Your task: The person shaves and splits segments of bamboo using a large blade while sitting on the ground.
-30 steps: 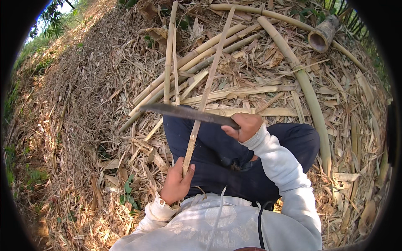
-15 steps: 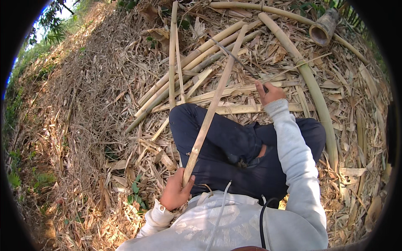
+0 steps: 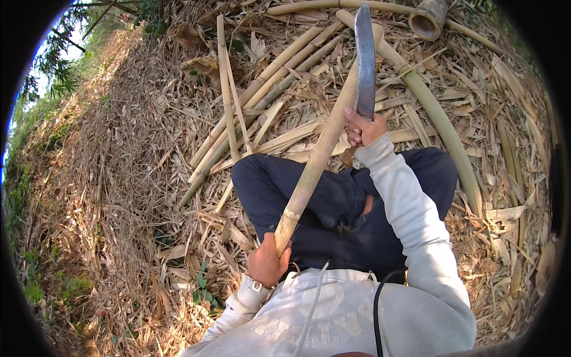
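My left hand [image 3: 269,262] is closed around the near end of a long split bamboo strip [image 3: 321,156], close to my waist. The strip slants up and to the right across my crossed legs, its far end over the litter ahead. In my right hand [image 3: 364,128] is a machete [image 3: 364,65], gripped by the handle. Its broad, slightly curved metal blade points away from me and lies along the right side of the strip, seemingly against it. A little of the brown handle shows below my fist.
Several bamboo poles [image 3: 262,77] lie in a bundle ahead on the left, beside thin upright-leaning strips [image 3: 226,89]. A thick greenish pole [image 3: 437,110] curves along my right. A short hollow bamboo piece [image 3: 426,22] lies at the far right. Dry leaf litter [image 3: 137,160] covers the ground.
The machete has swung from edge-on and pointing up-left to pointing straight ahead, its flat showing. My right hand has come left beside the strip, which has rolled to show a wider face.
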A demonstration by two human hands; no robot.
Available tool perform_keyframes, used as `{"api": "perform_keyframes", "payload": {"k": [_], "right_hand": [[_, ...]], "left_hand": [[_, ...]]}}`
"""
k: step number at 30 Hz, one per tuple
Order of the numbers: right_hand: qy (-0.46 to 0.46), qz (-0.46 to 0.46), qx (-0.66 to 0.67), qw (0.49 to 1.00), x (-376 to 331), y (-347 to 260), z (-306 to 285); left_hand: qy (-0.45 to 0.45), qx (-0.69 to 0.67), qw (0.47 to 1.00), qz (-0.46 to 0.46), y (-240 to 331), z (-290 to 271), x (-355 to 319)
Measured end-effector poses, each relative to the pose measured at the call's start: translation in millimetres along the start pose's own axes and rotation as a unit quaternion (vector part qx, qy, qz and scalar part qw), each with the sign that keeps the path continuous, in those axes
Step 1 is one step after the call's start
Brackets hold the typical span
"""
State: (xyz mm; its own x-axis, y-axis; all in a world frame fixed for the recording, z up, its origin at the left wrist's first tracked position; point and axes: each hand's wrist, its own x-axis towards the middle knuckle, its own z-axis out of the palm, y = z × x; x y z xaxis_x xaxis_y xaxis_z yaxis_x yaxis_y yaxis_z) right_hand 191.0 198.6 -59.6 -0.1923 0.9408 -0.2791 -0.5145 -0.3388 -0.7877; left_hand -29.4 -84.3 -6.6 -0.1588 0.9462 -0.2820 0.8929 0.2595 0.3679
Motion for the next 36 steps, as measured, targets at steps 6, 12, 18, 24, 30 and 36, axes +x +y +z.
{"api": "perform_keyframes", "payload": {"k": [6,12,18,24,30,36], "right_hand": [[-0.037,0.034,0.061,0.997,-6,-6,-4],[-0.075,0.034,0.011,0.997,-15,-2,9],[-0.085,-0.03,-0.098,0.991,-24,6,8],[-0.016,-0.243,-0.308,0.92,-13,20,-1],[-0.118,-0.399,-0.466,0.781,-43,21,15],[-0.179,-0.492,-0.531,0.667,-59,23,30]], "left_hand": [[0.142,-0.004,0.98,0.143,7,-12,45],[-0.115,-0.404,0.907,0.032,34,-5,130],[-0.278,-0.591,0.757,-0.025,46,-1,142],[-0.275,-0.612,0.732,-0.118,52,-31,143],[-0.247,-0.669,0.696,-0.081,55,-47,147],[-0.138,-0.632,0.761,-0.042,52,-49,141]]}}
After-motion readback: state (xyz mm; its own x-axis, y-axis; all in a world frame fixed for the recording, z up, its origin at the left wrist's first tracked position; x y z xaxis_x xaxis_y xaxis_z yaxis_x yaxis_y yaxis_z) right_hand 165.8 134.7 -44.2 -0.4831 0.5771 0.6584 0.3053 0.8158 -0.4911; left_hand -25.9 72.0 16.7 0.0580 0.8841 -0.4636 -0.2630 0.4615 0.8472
